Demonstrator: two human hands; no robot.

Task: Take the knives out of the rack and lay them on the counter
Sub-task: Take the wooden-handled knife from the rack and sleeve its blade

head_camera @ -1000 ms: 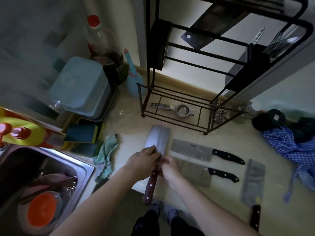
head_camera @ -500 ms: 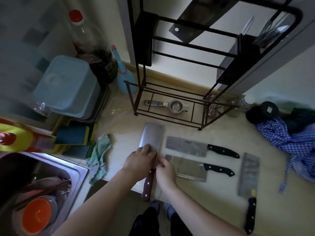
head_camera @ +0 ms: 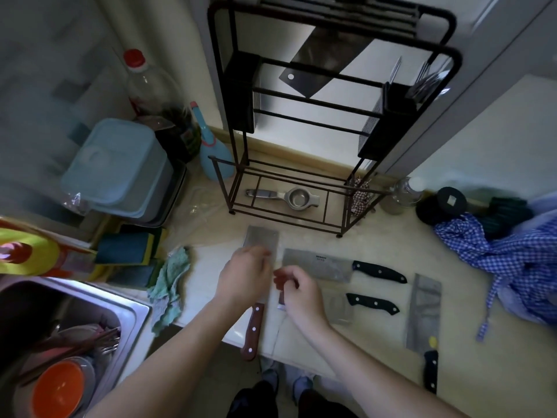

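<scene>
Noted four knives flat on the counter (head_camera: 376, 351), one cleaver (head_camera: 324, 60) hanging in the rack (head_camera: 331, 95), upper centre. Left hand (head_camera: 244, 279) lay loosely curled over the brown-handled knife (head_camera: 254, 327); right hand (head_camera: 301, 292) fingers curled, grip unclear. My worry: handle overhangs counter edge, could tip off.

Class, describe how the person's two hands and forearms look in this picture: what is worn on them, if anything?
Both forearms are bare, with no sleeves in view. The left hand and right hand wear no gloves; no rings, watch or bracelets are visible.
</scene>
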